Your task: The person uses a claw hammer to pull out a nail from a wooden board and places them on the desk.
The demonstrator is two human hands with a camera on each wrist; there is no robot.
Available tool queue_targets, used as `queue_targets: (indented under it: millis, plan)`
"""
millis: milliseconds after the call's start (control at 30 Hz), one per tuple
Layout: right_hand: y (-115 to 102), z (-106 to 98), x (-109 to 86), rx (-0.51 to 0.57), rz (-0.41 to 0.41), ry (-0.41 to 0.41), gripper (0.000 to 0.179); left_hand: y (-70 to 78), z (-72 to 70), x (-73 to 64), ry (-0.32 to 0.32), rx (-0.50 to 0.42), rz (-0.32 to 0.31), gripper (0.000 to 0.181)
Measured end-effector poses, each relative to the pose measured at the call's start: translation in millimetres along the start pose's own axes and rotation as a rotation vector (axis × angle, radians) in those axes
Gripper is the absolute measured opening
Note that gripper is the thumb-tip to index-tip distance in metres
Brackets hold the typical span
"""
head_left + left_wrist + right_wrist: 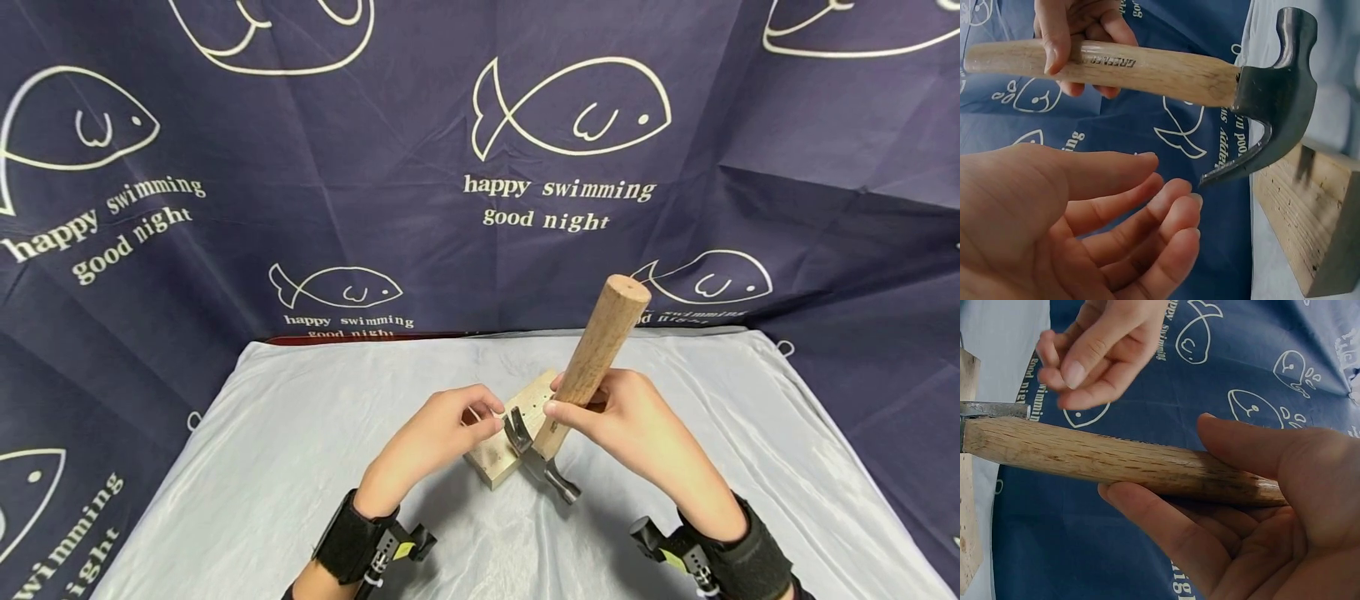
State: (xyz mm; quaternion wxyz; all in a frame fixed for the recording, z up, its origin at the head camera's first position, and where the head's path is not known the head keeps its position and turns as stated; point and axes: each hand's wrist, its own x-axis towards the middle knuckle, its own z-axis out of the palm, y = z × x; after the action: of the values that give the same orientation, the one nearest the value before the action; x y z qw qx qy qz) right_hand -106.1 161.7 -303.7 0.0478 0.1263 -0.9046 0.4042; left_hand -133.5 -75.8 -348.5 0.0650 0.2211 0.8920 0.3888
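My right hand [641, 417] grips a claw hammer by its wooden handle [596, 358], thumb on one side and fingers on the other. The handle slants upward, its butt end high, and the dark metal head [1282, 100] points down. Beneath the head lies a pale wooden block [536, 400] with several small dark holes or marks. In the head view, the hammer head overlaps the block's near part; contact is unclear. My left hand [1116, 219] is beside the claw, fingers loosely bent, thumb apart from them, nothing held. A small gap separates its fingertips from the claw tip.
A light, slightly wrinkled cloth [300, 442] covers the table. Behind and at both sides hangs a dark blue curtain [420, 167] with white fish drawings and lettering. Each wrist wears a black strap [348, 537] with a small camera mount.
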Motion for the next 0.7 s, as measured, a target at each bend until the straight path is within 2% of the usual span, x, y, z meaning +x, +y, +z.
queue_targets:
  millis: [167, 333, 567, 700]
  plan:
    - [-2, 0, -0.8, 0.039, 0.010, -0.017, 0.027, 2.2, 3.5, 5.0, 0.006, -0.004, 0.036, 0.023]
    - [-3, 2, -0.5, 0.075, 0.003, -0.036, 0.027, 4.6, 7.0, 8.5, -0.005, -0.049, 0.064, 0.028]
    - [-4, 5, 0.7, 0.110, -0.011, -0.056, 0.024, 10.7, 12.8, 11.3, -0.033, -0.109, 0.081, 0.055]
    - [-4, 7, 0.4, 0.122, -0.015, -0.055, 0.027, 10.8, 17.5, 13.3, -0.035, -0.130, 0.099, 0.063]
